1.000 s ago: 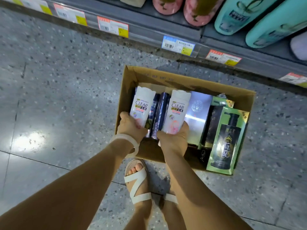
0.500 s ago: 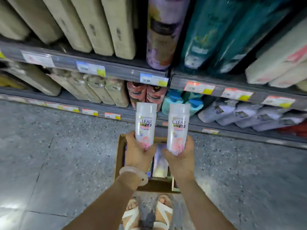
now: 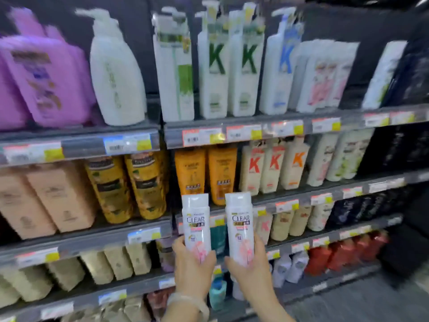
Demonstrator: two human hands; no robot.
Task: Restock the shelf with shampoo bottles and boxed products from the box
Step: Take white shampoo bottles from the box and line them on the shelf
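Item: two white CLEAR shampoo bottles, upright, labels facing out, probably for matching against shelf stock. Left hand (image 3: 193, 273) is gripping the left bottle (image 3: 196, 225) by its base, fingers wrapped; right hand (image 3: 249, 274) is likewise clasping the right bottle (image 3: 239, 226). Both are sitting at 6 o'clock before the shelf (image 3: 290, 130). Half a second ago they were hovering over the box, which is now out of view.

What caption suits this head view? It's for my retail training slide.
Left hand and right hand each hold a white CLEAR bottle upright before stocked shampoo shelves.
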